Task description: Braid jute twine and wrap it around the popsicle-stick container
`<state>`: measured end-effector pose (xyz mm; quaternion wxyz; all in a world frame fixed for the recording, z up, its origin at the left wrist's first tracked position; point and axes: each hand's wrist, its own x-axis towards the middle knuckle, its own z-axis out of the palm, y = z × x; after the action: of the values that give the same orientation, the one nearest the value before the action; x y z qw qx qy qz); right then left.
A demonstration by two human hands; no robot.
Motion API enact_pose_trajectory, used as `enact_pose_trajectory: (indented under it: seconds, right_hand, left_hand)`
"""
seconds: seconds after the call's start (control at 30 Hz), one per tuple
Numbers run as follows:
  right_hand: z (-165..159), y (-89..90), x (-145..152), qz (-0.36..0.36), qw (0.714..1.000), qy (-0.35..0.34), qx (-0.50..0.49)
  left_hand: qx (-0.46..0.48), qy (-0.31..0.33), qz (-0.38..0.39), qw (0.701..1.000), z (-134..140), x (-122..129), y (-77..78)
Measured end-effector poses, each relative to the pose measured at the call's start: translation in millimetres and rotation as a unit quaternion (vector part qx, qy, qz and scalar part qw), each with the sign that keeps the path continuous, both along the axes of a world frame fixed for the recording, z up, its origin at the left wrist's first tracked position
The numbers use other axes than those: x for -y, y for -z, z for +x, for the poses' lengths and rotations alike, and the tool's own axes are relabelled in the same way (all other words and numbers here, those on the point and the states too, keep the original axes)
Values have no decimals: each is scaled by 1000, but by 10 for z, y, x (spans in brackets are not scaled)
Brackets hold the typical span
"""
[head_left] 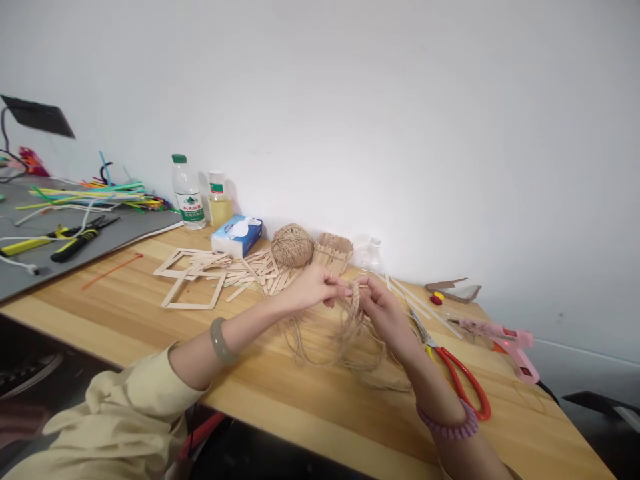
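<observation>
Over the middle of the wooden table, both my hands hold a braid of jute twine (355, 301). My left hand (320, 287) pinches it from the left, with thumb and finger pressed together. On the other side, the fingers of my right hand (383, 307) are closed on the braid's upper end. Loose strands of twine (320, 360) hang from the braid and curl over the tabletop below. Behind my hands sit a ball of jute twine (293, 245) and a small cup made of craft sticks (333, 252), its lower part hidden by my left hand.
Red-handled scissors (463, 380) and a pink glue gun (513, 340) lie to the right. Craft sticks (250, 270), stick frames (193, 293), a tissue pack (237, 235), a water bottle (189, 197) and a bottle of yellow liquid (219, 203) stand or lie left. Pliers (80, 241) rest on a grey mat (20, 277).
</observation>
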<state>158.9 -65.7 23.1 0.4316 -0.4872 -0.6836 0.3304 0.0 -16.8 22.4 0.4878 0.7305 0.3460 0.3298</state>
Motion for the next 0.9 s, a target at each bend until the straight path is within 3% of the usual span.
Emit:
enact_pose_trajectory:
  seconds: [0.17,0.33,0.5,0.67,0.73,0.9]
  right_hand:
    - [71,-16,-19,135,966,85,202]
    - [88,5,-8,218,913,175,296]
    - [-26,83,69,327,858,196,344]
    - [-73,189,112,394,815,170,390]
    - [-71,232,116,400,812,156,396]
    - [-100,297,119,364,846,119,372]
  left_hand:
    - [64,16,-46,997,23,-26,26]
    - [112,-48,-56,991,55,14,-10]
    - [196,-88,-50,975,95,24,61]
    - [274,-114,-112,948,116,50,77]
    - [294,-120,-129,939,121,66,63]
    - [327,-89,-194,921,137,92,35]
